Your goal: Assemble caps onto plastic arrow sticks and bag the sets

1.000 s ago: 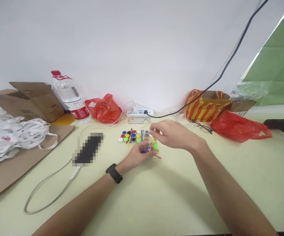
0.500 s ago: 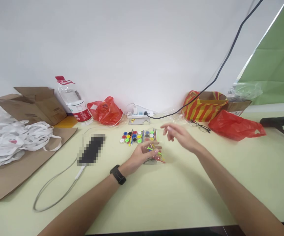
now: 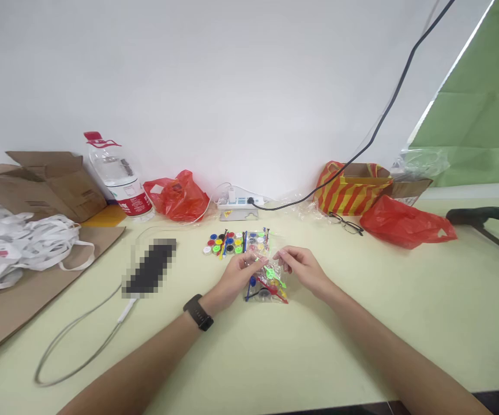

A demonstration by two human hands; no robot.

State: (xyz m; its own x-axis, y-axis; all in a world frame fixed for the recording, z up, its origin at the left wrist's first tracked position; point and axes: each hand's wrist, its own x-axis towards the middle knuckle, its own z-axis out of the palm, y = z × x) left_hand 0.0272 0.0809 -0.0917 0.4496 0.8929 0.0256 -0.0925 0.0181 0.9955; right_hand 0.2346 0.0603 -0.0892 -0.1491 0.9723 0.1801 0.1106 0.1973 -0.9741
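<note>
Though clear, packet [image 3: 267,286] between fingers [image 3: 254,260]

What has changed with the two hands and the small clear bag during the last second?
The right hand, which was lifted off and open half a second ago, has come back down and now pinches the top of the clear bag of coloured parts. The left hand kept its hold on the bag. The row of coloured caps on the table stayed in place.
</note>
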